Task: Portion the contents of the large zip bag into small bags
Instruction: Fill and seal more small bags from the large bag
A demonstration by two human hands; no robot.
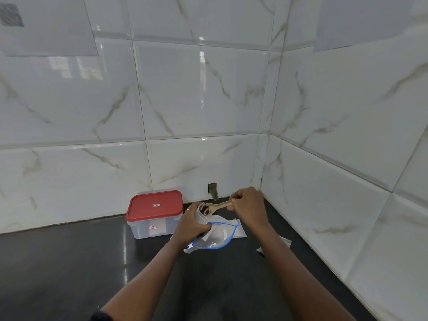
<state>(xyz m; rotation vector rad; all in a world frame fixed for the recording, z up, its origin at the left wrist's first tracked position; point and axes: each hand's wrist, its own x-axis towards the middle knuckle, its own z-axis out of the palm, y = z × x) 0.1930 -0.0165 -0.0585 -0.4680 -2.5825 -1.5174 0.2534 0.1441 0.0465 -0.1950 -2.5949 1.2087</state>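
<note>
My left hand (190, 224) grips a small clear bag (201, 216) upright, with its mouth open toward the right. A pale wooden spoon (221, 204), gripped by the handle in my right hand (247, 205), has its bowl at the bag's mouth with dark brown pieces (205, 210) on it. Below both hands the large zip bag (217, 236), with a blue zip edge, lies open on the dark counter. I cannot tell what is left inside it.
A clear plastic box with a red lid (154, 205) stands left of my hands against the tiled wall. Flat small bags (238, 230) lie under and right of the large bag, one more (286, 242) near the right wall. The black counter (69, 262) meets a wall corner.
</note>
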